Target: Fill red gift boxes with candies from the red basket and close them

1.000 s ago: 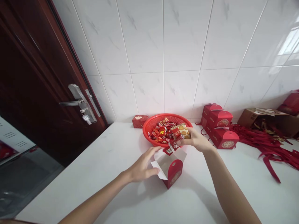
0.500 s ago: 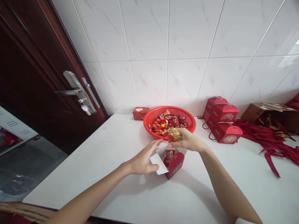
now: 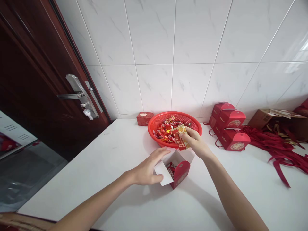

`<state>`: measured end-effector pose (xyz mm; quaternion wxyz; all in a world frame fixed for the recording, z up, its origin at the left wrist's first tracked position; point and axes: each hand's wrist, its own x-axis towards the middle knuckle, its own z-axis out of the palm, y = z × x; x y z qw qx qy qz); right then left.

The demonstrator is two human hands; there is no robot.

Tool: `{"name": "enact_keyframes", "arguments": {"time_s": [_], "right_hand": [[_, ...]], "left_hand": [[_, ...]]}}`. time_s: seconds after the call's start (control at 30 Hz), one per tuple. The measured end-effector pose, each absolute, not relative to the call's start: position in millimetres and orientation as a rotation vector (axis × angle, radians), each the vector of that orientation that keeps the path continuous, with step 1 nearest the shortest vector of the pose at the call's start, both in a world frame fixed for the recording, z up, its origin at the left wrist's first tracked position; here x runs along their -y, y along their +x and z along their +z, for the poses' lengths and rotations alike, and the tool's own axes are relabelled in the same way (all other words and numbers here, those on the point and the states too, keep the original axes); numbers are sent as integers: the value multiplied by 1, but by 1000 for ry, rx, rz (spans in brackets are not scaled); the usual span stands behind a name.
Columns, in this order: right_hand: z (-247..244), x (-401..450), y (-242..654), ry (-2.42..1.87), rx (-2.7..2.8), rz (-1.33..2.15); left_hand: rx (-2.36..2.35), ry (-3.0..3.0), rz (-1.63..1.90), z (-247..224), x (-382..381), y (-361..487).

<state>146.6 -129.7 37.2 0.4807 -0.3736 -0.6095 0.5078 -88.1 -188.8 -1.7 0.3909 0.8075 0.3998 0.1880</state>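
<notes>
An open red paper candy box stands on the white table, its white-lined flaps spread. Red-wrapped sweets lie inside it. My left hand grips the box at its left side, with the thumb on a white flap and the fingers behind. Just above the box's far side, my right hand pinches a flat red-and-yellow biscuit packet with round biscuits printed on it. Behind the packet sits a red plastic basket of wrapped sweets, partly covered by the packet and hand.
Several closed red boxes are stacked at the right by the tiled wall. Dark red ribbons and a cardboard carton lie beyond them. A small red box stands left of the basket. A brown door is at the left.
My right hand has moved slightly right and turned the biscuit packet more upright. The red-wrapped sweet that stood up in the box now lies lower inside. My left hand stays on the box.
</notes>
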Motion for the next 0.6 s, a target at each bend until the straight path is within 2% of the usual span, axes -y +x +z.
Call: {"name": "enact_keyframes", "arguments": {"time_s": [0.27,0.47,0.6], "right_hand": [[40,132,150,-839,1521,1256],[37,131,154,-847,1568,1190],[33,130,157,-897,1715,1028]], "left_hand": [[-1094,2192,248,1,202,-81],[-999,2451,342,-6,208,-74],[-987,2615,349,-5,211,-71]]}}
